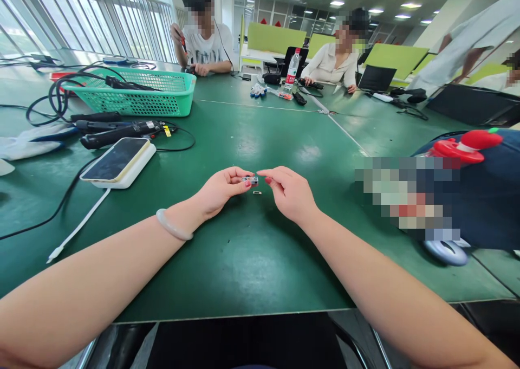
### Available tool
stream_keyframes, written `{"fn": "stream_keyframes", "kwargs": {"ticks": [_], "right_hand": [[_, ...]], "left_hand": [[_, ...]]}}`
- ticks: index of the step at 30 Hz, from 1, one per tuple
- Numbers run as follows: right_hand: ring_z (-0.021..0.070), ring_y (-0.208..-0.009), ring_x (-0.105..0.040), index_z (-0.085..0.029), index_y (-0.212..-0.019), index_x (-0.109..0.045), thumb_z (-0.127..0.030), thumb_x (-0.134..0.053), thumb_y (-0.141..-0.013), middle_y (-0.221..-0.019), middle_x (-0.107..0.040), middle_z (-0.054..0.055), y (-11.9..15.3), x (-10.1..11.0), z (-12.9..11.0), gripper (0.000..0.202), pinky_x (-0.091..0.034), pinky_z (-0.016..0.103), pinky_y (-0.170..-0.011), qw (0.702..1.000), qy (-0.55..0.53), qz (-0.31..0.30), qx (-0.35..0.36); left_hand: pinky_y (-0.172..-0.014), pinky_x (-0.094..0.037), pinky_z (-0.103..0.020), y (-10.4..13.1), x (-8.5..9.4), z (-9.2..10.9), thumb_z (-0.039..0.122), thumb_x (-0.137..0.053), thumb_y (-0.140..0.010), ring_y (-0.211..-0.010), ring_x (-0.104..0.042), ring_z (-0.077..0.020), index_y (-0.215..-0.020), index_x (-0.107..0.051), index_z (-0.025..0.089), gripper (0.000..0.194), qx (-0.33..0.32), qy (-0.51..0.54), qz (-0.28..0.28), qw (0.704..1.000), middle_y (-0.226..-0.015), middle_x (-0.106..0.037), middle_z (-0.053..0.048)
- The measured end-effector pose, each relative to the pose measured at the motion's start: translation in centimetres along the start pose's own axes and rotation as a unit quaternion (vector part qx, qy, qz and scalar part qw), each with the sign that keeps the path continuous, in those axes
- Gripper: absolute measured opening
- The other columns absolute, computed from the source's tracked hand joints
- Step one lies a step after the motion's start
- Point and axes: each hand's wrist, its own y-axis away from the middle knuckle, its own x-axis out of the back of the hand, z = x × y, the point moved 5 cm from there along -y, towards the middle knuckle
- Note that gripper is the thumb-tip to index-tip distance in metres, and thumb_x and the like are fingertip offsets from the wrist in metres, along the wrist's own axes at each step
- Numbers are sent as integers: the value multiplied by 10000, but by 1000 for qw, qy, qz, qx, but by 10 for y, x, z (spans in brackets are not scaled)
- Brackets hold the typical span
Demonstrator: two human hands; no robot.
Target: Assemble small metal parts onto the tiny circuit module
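Note:
Between the thumb and fingers of my left hand [228,186] is a small metallic part [252,180], held just above the green table [244,260]. My right hand [290,193] is just right of the part, its index finger pointing toward it and its thumb near that finger. The right fingertips are slightly apart, with nothing visible between them. A tiny dark and silver piece [257,193] lies on the table below the held part, between the two hands. A pale bangle [173,225] circles my left wrist.
A phone [116,159] rests on a white block at left, before black tools [122,133] and a green basket [138,95] with cables. At right are a dark blue bag [479,195] and a mouse [447,252]. A bottle [292,71] and people stand or sit beyond.

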Motion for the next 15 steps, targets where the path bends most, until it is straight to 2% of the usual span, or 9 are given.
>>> {"fn": "stream_keyframes", "kwargs": {"ticks": [3,6,11,15], "right_hand": [[138,-790,-585,-215,-884,-684,-257,-554,-846,-882,-641,25,-1,-11,14,141,-456,263,-690,993,48,-93,-54],[148,-823,-578,-223,-901,-679,-317,-621,-804,-904,-636,19,-1,-20,20,147,-445,275,-720,984,72,-148,-72],[138,-814,-566,-222,-825,-670,-254,-594,-821,-882,-626,13,-1,-29,18,82,-425,261,-720,976,78,-189,-76],[133,-771,-556,-204,-765,-655,-190,-545,-836,-837,-622,15,-1,-30,17,132,-407,252,-694,973,79,-199,-85]], "left_hand": [[-741,-427,-260,-1,4,-2,257,-761,-661,-777,-594,-108,-939,-645,144,322,13,-16,31,999,-828,-684,-30],[-753,-428,-272,-2,5,-4,246,-750,-673,-773,-587,-109,-973,-637,137,338,19,-35,35,999,-845,-680,-40],[-767,-424,-281,-4,6,-5,238,-741,-681,-770,-581,-108,-987,-630,128,344,17,-63,39,997,-862,-672,-48],[-783,-420,-288,-3,5,-7,241,-738,-681,-780,-583,-109,-980,-630,129,337,20,-73,30,997,-856,-669,-47]]}}
